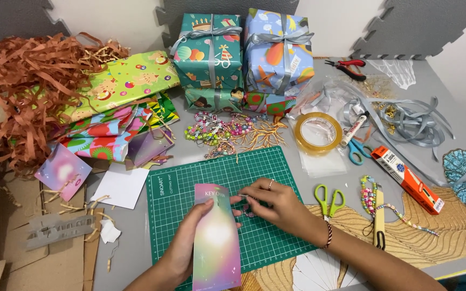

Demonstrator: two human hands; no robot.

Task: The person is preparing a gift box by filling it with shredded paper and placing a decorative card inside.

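Left hand: your left hand (182, 250) grips the pastel backing card (216, 240) by its left edge, thumb on its face, over the mat's 6 o'clock edge.
Right hand: your right hand (273, 202) pinches a small beaded piece (248, 207) at the card's 1 o'clock corner.
Mat: the green cutting mat (190, 183) lies beneath both.
Scissors: green-handled scissors (329, 199) at 3 o'clock.
Bracelets: beaded bracelets (217, 131) at 12 o'clock.

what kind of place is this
Most likely a home craft or gift-wrapping table: a green cutting mat, wrapped gift boxes, a tape roll and shredded paper filler surround the hands.
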